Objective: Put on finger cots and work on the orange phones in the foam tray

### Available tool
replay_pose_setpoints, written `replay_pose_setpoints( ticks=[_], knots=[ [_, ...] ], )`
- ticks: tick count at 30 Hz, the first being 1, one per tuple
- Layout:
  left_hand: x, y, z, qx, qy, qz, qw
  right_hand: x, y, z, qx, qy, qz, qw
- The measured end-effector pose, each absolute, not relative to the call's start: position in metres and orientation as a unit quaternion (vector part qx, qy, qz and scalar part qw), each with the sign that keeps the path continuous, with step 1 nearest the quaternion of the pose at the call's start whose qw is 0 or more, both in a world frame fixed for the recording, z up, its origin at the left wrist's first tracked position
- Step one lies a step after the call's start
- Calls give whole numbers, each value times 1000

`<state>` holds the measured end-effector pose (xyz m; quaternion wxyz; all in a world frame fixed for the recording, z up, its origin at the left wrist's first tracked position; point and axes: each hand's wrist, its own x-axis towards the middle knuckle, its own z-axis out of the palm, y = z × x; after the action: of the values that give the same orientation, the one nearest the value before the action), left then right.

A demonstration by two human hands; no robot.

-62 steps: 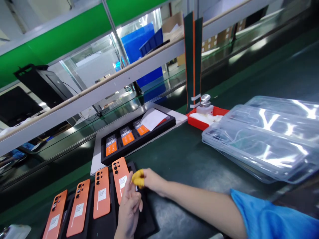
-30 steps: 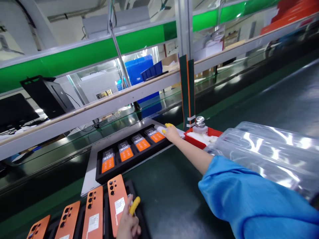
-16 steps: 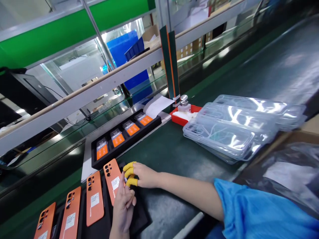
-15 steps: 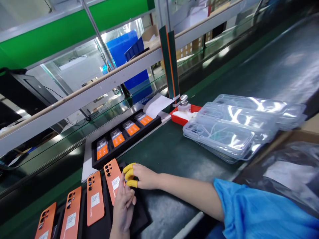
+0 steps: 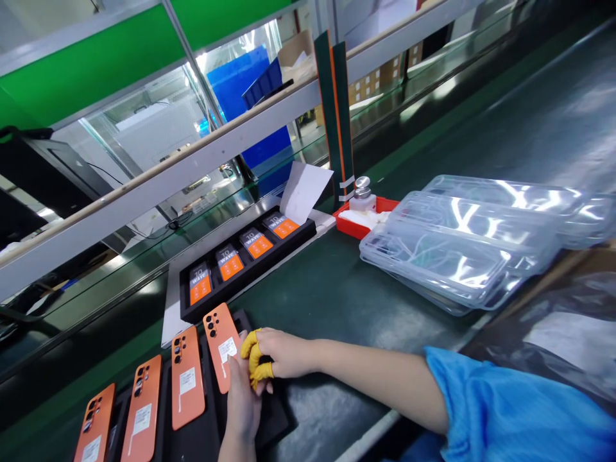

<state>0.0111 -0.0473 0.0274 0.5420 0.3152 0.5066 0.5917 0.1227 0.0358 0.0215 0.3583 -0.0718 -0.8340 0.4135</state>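
Several orange phones lie back-up in a black foam tray (image 5: pixel 276 417) at the lower left. My left hand (image 5: pixel 243 404) comes up from the bottom edge, its fingers on the lower right edge of the rightmost orange phone (image 5: pixel 219 333). My right hand (image 5: pixel 279 351), with yellow finger cots on its fingertips, is curled against the same edge and touches the left fingers. Both hands grip that phone's right side. My blue sleeve (image 5: pixel 505 410) fills the lower right.
A second black tray (image 5: pixel 192 311) behind holds phones face-up with orange labels, and a white sheet (image 5: pixel 305 189) stands at its right end. A red tray (image 5: pixel 349 226) holds a metal-capped bottle (image 5: pixel 362 192). Stacked clear plastic trays (image 5: pixel 471 247) lie at the right. A rail and shelf cross above.
My right hand reached out to the white sheet by the far tray, then came back to the rightmost orange phone. Now its fingers are curled tighter against my left hand. The sheet stands more upright.
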Motion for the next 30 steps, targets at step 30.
replay_pose_setpoints(
  ticks=[30],
  knots=[
    [-6, -39, 17, 335, 537, 604, 485, 126, 29, 12, -158, -762, 430, 458]
  ],
)
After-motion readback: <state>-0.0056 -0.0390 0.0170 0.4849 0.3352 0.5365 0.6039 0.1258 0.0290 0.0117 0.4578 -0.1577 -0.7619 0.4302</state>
